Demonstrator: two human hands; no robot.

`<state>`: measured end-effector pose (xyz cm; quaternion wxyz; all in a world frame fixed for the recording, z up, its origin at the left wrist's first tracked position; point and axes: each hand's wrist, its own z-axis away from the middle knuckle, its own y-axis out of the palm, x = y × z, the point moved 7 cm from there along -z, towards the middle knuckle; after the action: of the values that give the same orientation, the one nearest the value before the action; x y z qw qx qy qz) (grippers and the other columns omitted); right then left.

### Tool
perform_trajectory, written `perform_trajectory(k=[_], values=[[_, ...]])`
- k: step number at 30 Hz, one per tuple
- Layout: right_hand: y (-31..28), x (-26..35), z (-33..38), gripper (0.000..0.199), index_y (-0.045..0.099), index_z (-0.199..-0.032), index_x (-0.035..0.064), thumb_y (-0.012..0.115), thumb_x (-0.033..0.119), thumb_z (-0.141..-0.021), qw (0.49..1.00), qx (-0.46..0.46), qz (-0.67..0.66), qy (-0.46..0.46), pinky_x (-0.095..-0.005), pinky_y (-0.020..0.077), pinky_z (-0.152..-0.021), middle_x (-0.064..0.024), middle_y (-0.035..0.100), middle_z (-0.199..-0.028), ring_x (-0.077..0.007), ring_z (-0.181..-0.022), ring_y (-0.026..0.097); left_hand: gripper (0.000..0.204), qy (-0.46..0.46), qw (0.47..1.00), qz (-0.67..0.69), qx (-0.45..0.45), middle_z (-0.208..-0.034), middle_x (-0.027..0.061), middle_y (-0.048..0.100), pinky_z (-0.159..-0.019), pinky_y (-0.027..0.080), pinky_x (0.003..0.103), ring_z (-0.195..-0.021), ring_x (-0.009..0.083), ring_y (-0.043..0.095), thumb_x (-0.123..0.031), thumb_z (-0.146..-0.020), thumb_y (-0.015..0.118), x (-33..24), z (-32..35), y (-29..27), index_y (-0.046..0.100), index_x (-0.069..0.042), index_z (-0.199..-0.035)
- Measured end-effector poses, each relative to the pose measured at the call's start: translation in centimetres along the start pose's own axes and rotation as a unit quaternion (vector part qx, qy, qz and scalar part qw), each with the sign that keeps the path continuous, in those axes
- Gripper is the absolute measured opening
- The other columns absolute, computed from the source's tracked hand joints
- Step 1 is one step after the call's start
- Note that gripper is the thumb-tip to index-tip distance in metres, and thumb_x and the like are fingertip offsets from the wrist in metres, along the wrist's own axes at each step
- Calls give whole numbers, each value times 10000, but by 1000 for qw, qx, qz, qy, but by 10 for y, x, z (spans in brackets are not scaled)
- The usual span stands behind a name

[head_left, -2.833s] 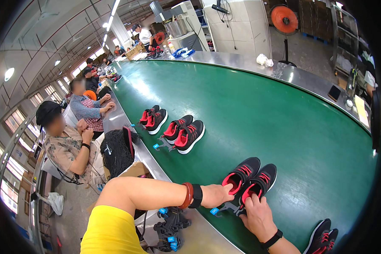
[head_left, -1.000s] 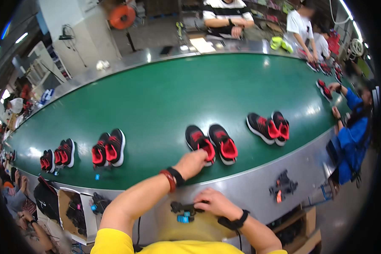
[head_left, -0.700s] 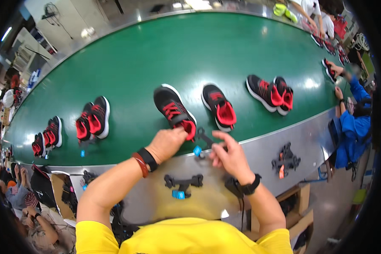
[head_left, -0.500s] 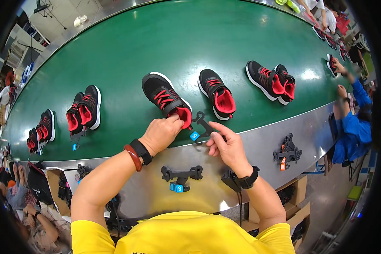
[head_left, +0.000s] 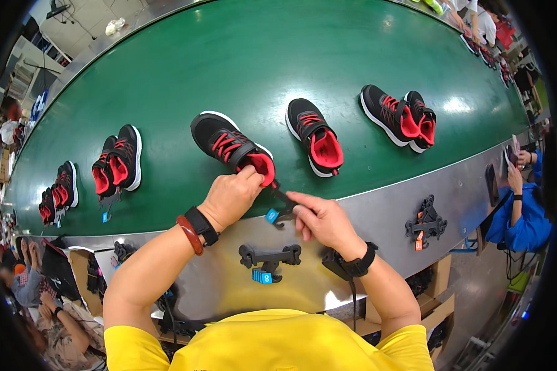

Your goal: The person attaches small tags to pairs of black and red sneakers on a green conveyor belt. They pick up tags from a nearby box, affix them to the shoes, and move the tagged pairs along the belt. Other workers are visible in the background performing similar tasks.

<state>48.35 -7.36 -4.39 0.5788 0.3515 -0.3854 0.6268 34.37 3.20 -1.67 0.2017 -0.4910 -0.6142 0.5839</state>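
Mid-frame, the left hand [head_left: 234,196] grips a shoe [head_left: 226,141] by its collar; the right hand [head_left: 325,221] pinches a hanger [head_left: 283,196]: best brace the heel.

At 12 o'clock from view centre, the green belt [head_left: 229,62] has a smooth, semi-gloss surface; at 6 o'clock, the bare metal ledge [head_left: 377,216] is smooth and reflective, mirroring the yellow cloth of the shirt [head_left: 278,340] as a soft sheen. The shoe [head_left: 210,133] at 10 o'clock is matt black and fabric-like, with a red textile-like lining [head_left: 263,166]. The central hanger [head_left: 283,198] and the hanger stack [head_left: 269,255] at 6 o'clock are dull black plastic; the box [head_left: 440,287] at 4 o'clock is matt cardboard.
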Motion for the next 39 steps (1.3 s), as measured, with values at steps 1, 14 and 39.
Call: perform_trajectory(k=[1,14,39], values=[[1,2,-3,339,612,-1309,92,550,125,-977,999,34,23,2,-242,456,-483,-9,620,-647,-71,-485,552,106,-7,1000,0,4,-843,90,591,-552,534,388,-622,284,643,-119,-822,675,2,1,-1,606,-74,-889],[-38,55,-22,283,574,-1224,30,578,159,-972,966,-74,119,-216,-269,501,-611,-68,638,-921,-127,-670,609,415,-3,997,-40,66,-1139,152,573,-618,543,412,-750,310,658,-147,-846,658,-2,-5,-10,560,-192,-1247],[26,84,-57,235,638,-802,137,782,298,-709,639,-49,658,-395,-369,424,-717,-30,590,-774,-215,-795,585,296,-141,979,94,113,-1016,211,613,-749,513,476,-827,397,636,-58,-858,521,21,25,-18,643,-68,-1127]])
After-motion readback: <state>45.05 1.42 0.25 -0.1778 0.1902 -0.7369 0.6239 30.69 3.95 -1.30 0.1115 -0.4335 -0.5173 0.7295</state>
